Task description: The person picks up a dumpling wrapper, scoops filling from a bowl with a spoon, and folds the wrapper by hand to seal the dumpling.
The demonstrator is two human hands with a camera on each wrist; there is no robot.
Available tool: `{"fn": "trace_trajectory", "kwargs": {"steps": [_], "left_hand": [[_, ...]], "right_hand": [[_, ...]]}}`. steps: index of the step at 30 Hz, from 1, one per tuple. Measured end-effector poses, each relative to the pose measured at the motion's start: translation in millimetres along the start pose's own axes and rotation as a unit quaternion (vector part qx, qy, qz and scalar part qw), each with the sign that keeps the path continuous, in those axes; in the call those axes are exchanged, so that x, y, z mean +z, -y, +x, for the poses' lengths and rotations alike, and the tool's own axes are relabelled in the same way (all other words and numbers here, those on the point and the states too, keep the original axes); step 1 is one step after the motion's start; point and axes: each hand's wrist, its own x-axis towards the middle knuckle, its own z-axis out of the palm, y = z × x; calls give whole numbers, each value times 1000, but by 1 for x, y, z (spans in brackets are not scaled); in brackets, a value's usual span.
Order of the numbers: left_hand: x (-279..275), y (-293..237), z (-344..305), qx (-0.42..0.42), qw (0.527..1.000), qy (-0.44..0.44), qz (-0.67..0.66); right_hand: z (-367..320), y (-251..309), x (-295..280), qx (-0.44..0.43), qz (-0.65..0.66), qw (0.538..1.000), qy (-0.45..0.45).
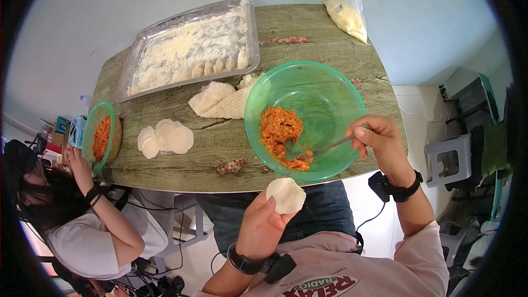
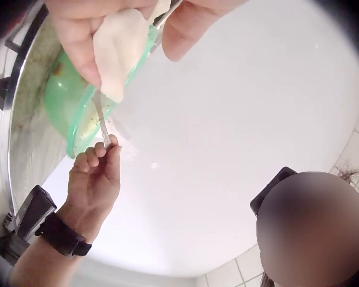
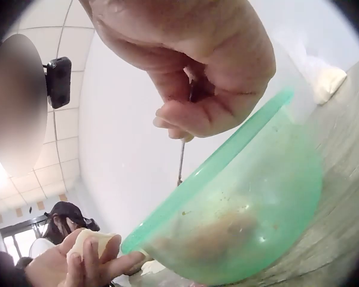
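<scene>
My left hand (image 1: 258, 232) holds a round, pale dumpling wrapper (image 1: 287, 197) just in front of the table edge, thumb over its face. In the left wrist view that wrapper (image 2: 116, 51) droops from the fingers. With my right hand (image 1: 382, 138) I grip a metal spoon (image 1: 340, 143) by its handle. Its bowl end lies inside the green plastic bowl (image 1: 335, 96), at the orange minced filling (image 1: 280, 125), and some filling sits on it. Seen from the right wrist, the fingers curl round the handle above the bowl's rim (image 3: 227, 152).
A stack of wrappers (image 1: 175, 136) lies left of the bowl. Behind are a crumpled cloth (image 1: 217, 100) and a floured metal tray (image 1: 256, 49) with several dumplings (image 1: 219, 65). A bag of flour (image 1: 346, 19) stands at the back right. At left, another person (image 1: 110, 231) reaches to a second bowl (image 1: 114, 132).
</scene>
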Motion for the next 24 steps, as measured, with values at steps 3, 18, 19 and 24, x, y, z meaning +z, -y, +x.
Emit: {"fn": "trace_trajectory", "kwargs": {"steps": [3,18,19,24], "left_hand": [[2,-1,-2,0,1000,-3,3],[4,-2,-2,5,1000,-2,3],[4,-2,-2,3,1000,-2,2],[4,-2,-3,-3,1000,-8,8]], "right_hand": [[-5,-3,-3,-49,-48,997,26],[-8,-7,-16,7,8,1000,-16],[-8,-7,-16,31,37,998,-32],[-8,-7,-15,65,75,995,-30]]}}
